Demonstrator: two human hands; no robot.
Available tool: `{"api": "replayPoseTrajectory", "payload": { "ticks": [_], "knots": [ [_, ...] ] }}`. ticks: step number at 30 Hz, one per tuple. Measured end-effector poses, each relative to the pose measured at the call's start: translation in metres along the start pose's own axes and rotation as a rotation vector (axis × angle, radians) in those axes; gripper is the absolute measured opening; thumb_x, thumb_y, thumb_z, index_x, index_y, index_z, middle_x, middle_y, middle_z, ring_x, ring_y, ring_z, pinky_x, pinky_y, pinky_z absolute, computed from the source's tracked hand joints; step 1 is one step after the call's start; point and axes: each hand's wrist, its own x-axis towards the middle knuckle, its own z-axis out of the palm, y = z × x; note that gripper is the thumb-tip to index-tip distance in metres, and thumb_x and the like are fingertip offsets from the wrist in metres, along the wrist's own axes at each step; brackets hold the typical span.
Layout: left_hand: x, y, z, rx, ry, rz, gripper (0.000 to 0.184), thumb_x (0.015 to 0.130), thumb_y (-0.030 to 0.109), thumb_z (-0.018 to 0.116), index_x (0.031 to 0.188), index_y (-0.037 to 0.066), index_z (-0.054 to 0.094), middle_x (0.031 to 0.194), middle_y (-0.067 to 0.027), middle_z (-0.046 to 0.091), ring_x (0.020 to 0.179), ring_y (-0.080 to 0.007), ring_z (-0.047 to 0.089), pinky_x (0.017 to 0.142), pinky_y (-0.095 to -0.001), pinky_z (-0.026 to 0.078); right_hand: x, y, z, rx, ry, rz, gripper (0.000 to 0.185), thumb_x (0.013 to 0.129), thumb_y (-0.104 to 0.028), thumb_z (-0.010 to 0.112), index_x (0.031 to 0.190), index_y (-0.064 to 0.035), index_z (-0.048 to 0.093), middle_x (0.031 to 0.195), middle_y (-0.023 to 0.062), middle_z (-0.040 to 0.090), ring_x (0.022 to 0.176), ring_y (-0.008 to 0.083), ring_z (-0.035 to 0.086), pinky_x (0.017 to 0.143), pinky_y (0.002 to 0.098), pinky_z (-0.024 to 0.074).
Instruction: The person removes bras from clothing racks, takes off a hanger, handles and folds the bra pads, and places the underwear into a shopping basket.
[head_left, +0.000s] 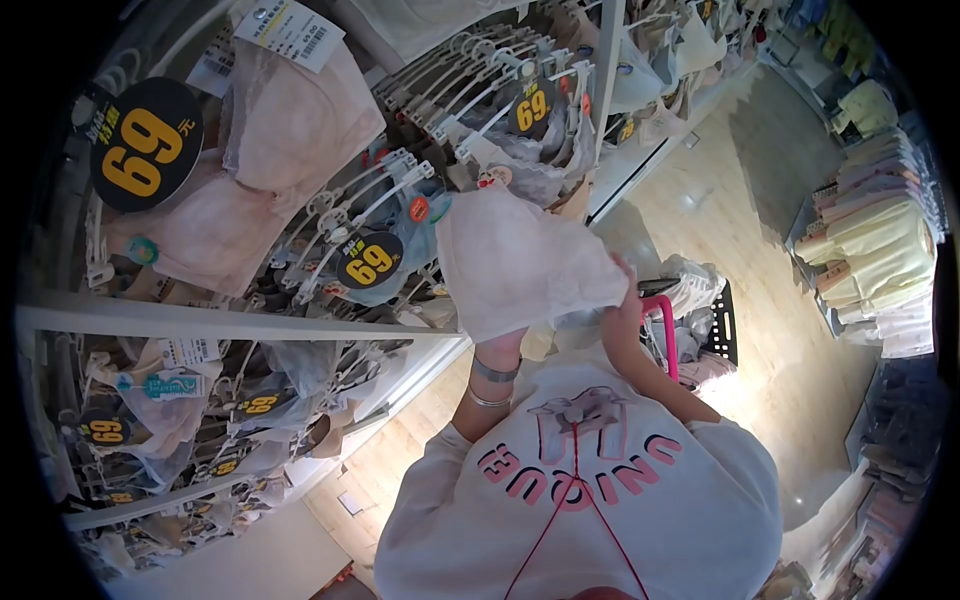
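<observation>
A white bra (530, 262) is spread out in front of my chest, held between my two hands. My left hand (503, 346) comes up under its lower left edge; the fingers are hidden behind the fabric, and a watch and a bracelet circle the wrist. At the bra's right end, my right hand (627, 288) is closed on the edge. Just beyond the bra, more bras on clear hangers (370, 195) crowd the rack, with a round black price sign (370, 261) reading 69.
A black basket (722, 325) of garments with a pink handle (667, 325) stands by my right forearm. A white shelf edge (230, 318) separates two tiers of hanging bras on the left. Folded or hung clothes (870, 245) line the right side, across the wooden floor (690, 190).
</observation>
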Motion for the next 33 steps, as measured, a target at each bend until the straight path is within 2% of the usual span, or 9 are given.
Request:
{"api": "replayPoseTrajectory", "payload": {
  "ticks": [3,9,12,14,17,23,27,31,33],
  "knots": [
    [-0.001,0.001,0.001,0.012,-0.055,-0.016,0.052,0.094,0.042,0.042,0.135,0.011,0.039,0.135,-0.0094,0.045,0.124,-0.0302,0.042,0.103,-0.0495,0.036,-0.011,0.001,-0.01,-0.231,-0.532,0.285,0.062,0.081,-0.007,0.061,0.136,-0.0022,0.032,0.1,0.0186,0.063,0.098,0.0276,0.063,0.085,0.0346,0.0467],
    [-0.013,-0.018,-0.019,-0.003,-0.076,-0.051,0.056,0.094,0.045,0.039,0.138,0.011,0.035,0.137,-0.0096,0.043,0.126,-0.0306,0.04,0.104,-0.0476,0.035,-0.01,-0.025,0.007,0.082,-0.219,0.0,0.066,0.08,-0.019,0.067,0.134,0.0,0.034,0.101,0.0169,0.063,0.095,0.0282,0.063,0.083,0.0359,0.0476],
    [-0.025,-0.042,-0.018,0.024,-0.048,-0.044,0.057,0.095,0.045,0.038,0.14,0.011,0.032,0.139,-0.0092,0.041,0.125,-0.03,0.041,0.104,-0.0458,0.036,-0.012,0.018,0.014,0.232,-0.215,0.117,0.06,0.08,-0.018,0.067,0.131,0.0016,0.039,0.103,0.0153,0.063,0.095,0.0253,0.063,0.084,0.0335,0.0473],
    [-0.043,-0.039,-0.033,0.568,0.14,-0.023,0.056,0.095,0.044,0.038,0.14,0.011,0.032,0.14,-0.0089,0.04,0.126,-0.0296,0.041,0.105,-0.0457,0.036,-0.008,0.049,0.01,0.161,-0.187,0.028,0.057,0.081,-0.016,0.065,0.13,0.0012,0.041,0.106,0.0137,0.062,0.096,0.0232,0.062,0.086,0.0324,0.0465],
    [-0.045,-0.032,-0.042,0.913,0.175,-0.05,0.055,0.095,0.043,0.038,0.14,0.012,0.032,0.141,-0.0084,0.038,0.127,-0.0291,0.039,0.105,-0.0466,0.035,0.007,0.044,0.001,0.253,-0.019,0.067,0.046,0.084,-0.013,0.061,0.125,-0.0005,0.044,0.114,0.0113,0.057,0.105,0.0187,0.056,0.089,0.0312,0.0437],
    [-0.018,-0.036,-0.008,0.34,0.221,-0.091,0.055,0.095,0.042,0.038,0.14,0.012,0.031,0.141,-0.0092,0.038,0.127,-0.0301,0.039,0.105,-0.0497,0.033,0.017,0.021,-0.001,0.522,0.293,0.157,0.06,0.085,-0.008,0.06,0.138,-0.0023,0.032,0.126,0.0127,0.052,0.112,0.0199,0.053,0.095,0.0315,0.0411],
    [-0.008,-0.031,0.009,0.034,0.12,-0.151,0.054,0.095,0.043,0.038,0.138,0.011,0.035,0.139,-0.0103,0.04,0.126,-0.0315,0.041,0.105,-0.0499,0.034,0.002,0.047,0.0,0.178,-0.019,0.155,0.068,0.085,-0.013,0.062,0.142,-0.0033,0.024,0.127,0.0162,0.05,0.116,0.0223,0.05,0.099,0.0326,0.0385],
    [-0.014,-0.025,-0.004,0.146,0.168,-0.124,0.051,0.095,0.039,0.04,0.136,0.01,0.037,0.134,-0.0102,0.045,0.123,-0.0307,0.044,0.102,-0.049,0.037,-0.021,0.081,-0.002,0.014,-0.812,0.199,0.073,0.084,-0.026,0.065,0.141,-0.0026,0.026,0.13,0.0194,0.048,0.117,0.0268,0.05,0.099,0.0349,0.0387],
    [-0.02,-0.026,-0.013,0.193,0.079,-0.095,0.049,0.096,0.036,0.042,0.136,0.008,0.037,0.131,-0.0103,0.048,0.121,-0.0297,0.046,0.101,-0.0466,0.039,0.013,-0.001,-0.041,-0.187,-1.249,0.31,0.075,0.082,-0.033,0.067,0.139,-0.0016,0.031,0.132,0.0201,0.047,0.116,0.0285,0.051,0.098,0.0356,0.04]
  ]
}}
